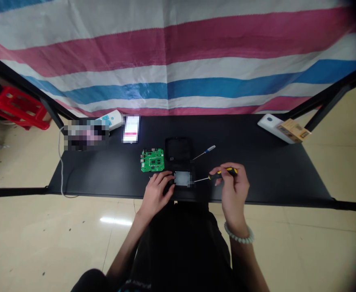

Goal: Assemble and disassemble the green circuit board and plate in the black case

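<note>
My right hand (234, 188) is closed around the yellow and black handle of a screwdriver (223, 173). Its shaft points left, with the tip by the right edge of a black case part holding a grey metal plate (182, 178). Against the left side of that part rests my left hand (159, 188), fingers curved over its edge; whether they grip it I cannot tell. A green circuit board (152, 160) lies just beyond my left hand. Behind the grey plate is a black plastic cover (178, 149). A second screwdriver (204, 152), blue and clear handled, lies to the right of the cover.
On the black table (272, 170), a lit phone (131, 129) and a white power strip (113, 119) lie at the back left. A white box (275, 127) with a brown card (294, 130) is at the back right. A grey cable (61, 166) hangs over the left edge.
</note>
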Demonstrator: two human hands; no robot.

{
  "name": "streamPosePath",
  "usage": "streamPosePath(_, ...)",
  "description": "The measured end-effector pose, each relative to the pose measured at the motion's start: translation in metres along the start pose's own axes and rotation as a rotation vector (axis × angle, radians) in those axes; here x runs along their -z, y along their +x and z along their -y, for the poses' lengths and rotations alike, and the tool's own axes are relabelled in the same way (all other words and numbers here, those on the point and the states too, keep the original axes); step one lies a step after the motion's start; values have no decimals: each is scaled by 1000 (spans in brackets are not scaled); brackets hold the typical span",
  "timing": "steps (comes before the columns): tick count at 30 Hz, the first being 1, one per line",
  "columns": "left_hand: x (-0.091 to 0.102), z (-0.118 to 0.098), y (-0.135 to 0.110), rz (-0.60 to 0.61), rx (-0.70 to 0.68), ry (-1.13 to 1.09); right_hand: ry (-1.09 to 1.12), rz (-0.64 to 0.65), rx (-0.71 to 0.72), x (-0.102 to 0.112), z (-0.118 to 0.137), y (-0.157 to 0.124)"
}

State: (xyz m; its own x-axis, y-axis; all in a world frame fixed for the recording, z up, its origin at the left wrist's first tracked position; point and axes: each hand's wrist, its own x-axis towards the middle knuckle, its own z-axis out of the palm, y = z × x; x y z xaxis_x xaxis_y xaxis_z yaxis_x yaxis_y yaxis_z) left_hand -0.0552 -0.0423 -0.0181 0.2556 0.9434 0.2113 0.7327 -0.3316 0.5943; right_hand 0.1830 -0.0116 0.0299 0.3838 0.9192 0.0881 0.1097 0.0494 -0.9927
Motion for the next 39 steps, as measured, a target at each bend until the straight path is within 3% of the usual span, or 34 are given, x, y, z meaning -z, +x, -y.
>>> streamPosePath(6,7,2,24,105,-88,157,219,-198,-136,-2,-49,-3)
streamPosePath(11,17,0,37,246,-186,228,256,-246,-112,-6,-70,-6)
streamPosePath(16,27,-2,42,357,-296,304,211,-205,-65,-3,-71,-8)
streamPosePath(26,25,0,46,437,-433,535,87,-108,-40,-4,-68,-9)
streamPosePath(32,26,-6,49,442,-465,634,-19,-21,-20,-6,-70,-13)
streamPosePath(39,17,0,46,382,-478,591,-110,67,-4,-8,-71,-17)
